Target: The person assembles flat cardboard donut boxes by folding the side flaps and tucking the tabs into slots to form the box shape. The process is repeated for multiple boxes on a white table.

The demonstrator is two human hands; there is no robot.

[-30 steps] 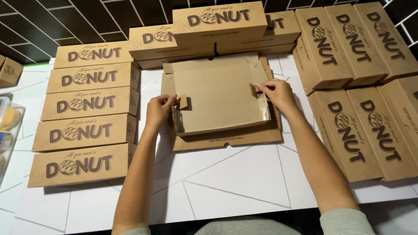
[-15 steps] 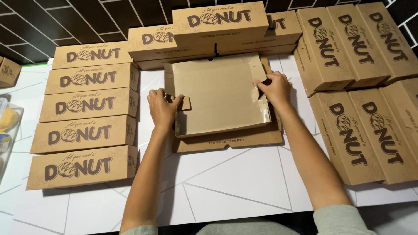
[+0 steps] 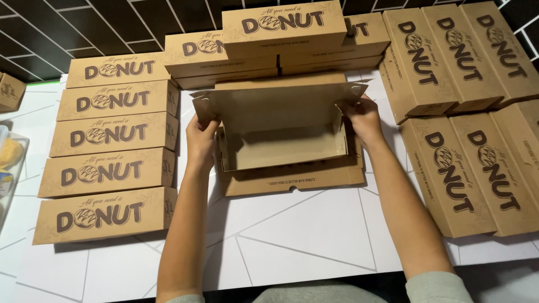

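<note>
- Cardboard box (image 3: 281, 140), brown and half-formed, at the middle of the white table (image 3: 292, 247), resting on a stack of flat blanks (image 3: 292, 180) of the same card.
- Lid panel raised towards the far side, the shallow tray open towards the camera, inside bare.
- Left hand (image 3: 201, 139) at the box's left end, fingers curled round the side flap, thumb pressed on the card: a closed grip on the flap.
- Right hand (image 3: 364, 119) at the right end, fingers pinching the side flap near the lid's corner.
- Both forearms stretched forward from the near edge of the table, well apart, the box between them.
- Column of five closed, printed boxes (image 3: 109, 168) lying side by side to the left, just beside the left arm.
- More closed boxes (image 3: 281, 28) stacked behind the open one, touching its raised lid or just beyond it; cannot tell which.
- Further closed boxes (image 3: 471, 123) in two rows to the right.
- Clear plastic container (image 3: 8, 163) at the far left edge, with something yellow inside.
- Black tiled wall (image 3: 84, 25) behind the table.
</note>
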